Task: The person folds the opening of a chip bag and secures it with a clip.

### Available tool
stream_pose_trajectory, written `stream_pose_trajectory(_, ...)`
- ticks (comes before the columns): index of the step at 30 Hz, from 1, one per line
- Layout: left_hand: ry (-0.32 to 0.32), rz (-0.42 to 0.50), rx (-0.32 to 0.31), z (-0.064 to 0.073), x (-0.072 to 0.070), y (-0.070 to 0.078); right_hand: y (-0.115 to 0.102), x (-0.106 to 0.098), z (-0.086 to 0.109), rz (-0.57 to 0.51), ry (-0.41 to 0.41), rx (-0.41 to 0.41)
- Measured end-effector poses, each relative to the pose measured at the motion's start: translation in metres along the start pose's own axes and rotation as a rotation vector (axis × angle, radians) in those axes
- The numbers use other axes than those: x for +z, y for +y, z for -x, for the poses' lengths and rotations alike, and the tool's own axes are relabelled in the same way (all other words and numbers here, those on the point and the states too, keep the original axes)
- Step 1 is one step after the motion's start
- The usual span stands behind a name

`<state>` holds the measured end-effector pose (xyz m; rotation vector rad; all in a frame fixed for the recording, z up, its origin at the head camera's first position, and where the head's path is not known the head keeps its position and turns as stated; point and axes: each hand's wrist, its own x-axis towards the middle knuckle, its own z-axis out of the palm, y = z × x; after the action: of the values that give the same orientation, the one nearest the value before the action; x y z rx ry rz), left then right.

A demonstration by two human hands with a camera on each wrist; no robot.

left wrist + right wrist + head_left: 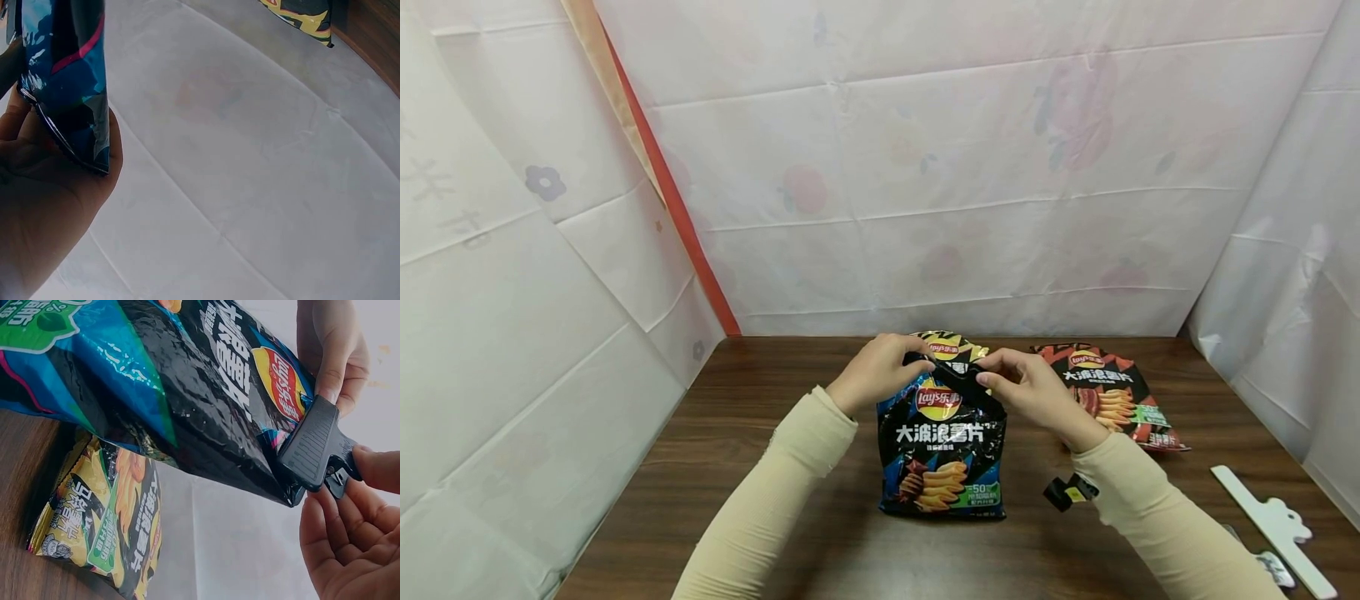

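Observation:
A blue and black bag of potato chips (pixel 942 458) stands upright on the wooden table in the head view. At its folded top left corner, my left hand (pixel 886 371) grips the bag. My right hand (pixel 1037 396) is at the top right, where thumb and fingers pinch the handles of a black clip (pixel 312 447). In the right wrist view the clip's long jaws lie across the bag's top edge. The left wrist view has the bag's corner resting in the left hand (pixel 56 181), with its fingers partly hidden behind it.
A yellow chip bag (pixel 955 342) stands behind the blue one. Back right lies a red chip bag (pixel 1105 392). A long white clip (pixel 1273 525) lies at the right edge. Near the right wrist is a small black thing with a yellow patch (pixel 1071 492). White sheets (pixel 925 167) enclose the table.

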<state>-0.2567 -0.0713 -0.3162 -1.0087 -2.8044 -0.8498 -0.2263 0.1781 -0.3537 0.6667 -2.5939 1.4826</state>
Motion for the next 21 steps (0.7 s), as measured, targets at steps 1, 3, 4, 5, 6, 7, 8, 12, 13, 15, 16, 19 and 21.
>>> stream_pose_trajectory(1, -0.002, 0.0, -0.001, 0.0, -0.0002, 0.0002, -0.0001, 0.0001, 0.0001, -0.001, -0.001, 0.002)
stream_pose_trajectory(3, -0.006, -0.004, -0.002, 0.0001, -0.0003, 0.0004, -0.0004, 0.0, 0.0, -0.003, -0.004, 0.007)
stream_pose_trajectory(4, -0.007, -0.006, 0.0, 0.0, -0.0003, 0.0004, -0.0003, 0.0, 0.0, -0.004, -0.006, 0.008)
stream_pose_trajectory(5, -0.009, -0.01, -0.001, 0.0, -0.0003, 0.0005, -0.0002, -0.0001, 0.0001, -0.005, -0.009, 0.009)
stream_pose_trajectory(6, -0.011, -0.014, -0.001, 0.0, -0.0002, 0.0006, 0.0, -0.0003, 0.0002, -0.006, -0.013, 0.012)
stream_pose_trajectory(7, -0.011, -0.017, 0.0, 0.0, -0.0002, 0.0006, 0.0003, -0.0005, 0.0003, -0.007, -0.015, 0.014)
stream_pose_trajectory(8, -0.011, -0.019, 0.002, 0.0, -0.0002, 0.0007, 0.0005, -0.0008, 0.0004, -0.007, -0.018, 0.015)
stream_pose_trajectory(12, -0.012, -0.02, 0.008, -0.0002, -0.0003, 0.0011, 0.0013, -0.0018, 0.0007, -0.006, -0.025, 0.024)
stream_pose_trajectory(13, -0.012, -0.019, 0.011, -0.0003, -0.0001, 0.001, 0.0014, -0.002, 0.0005, -0.006, -0.026, 0.026)
stream_pose_trajectory(15, -0.014, -0.016, 0.015, -0.0004, -0.0003, 0.001, 0.0017, -0.0025, 0.0002, -0.003, -0.03, 0.031)
stream_pose_trajectory(16, -0.016, -0.016, 0.016, -0.0004, -0.0003, 0.0009, 0.0018, -0.0027, -0.0001, -0.001, -0.033, 0.033)
stream_pose_trajectory(19, -0.019, -0.014, 0.021, -0.0002, -0.0006, 0.0007, 0.0016, -0.0034, -0.0002, 0.003, -0.039, 0.037)
stream_pose_trajectory(21, -0.02, -0.013, 0.023, 0.0, -0.0009, 0.0007, 0.0012, -0.0036, -0.0002, 0.006, -0.042, 0.037)
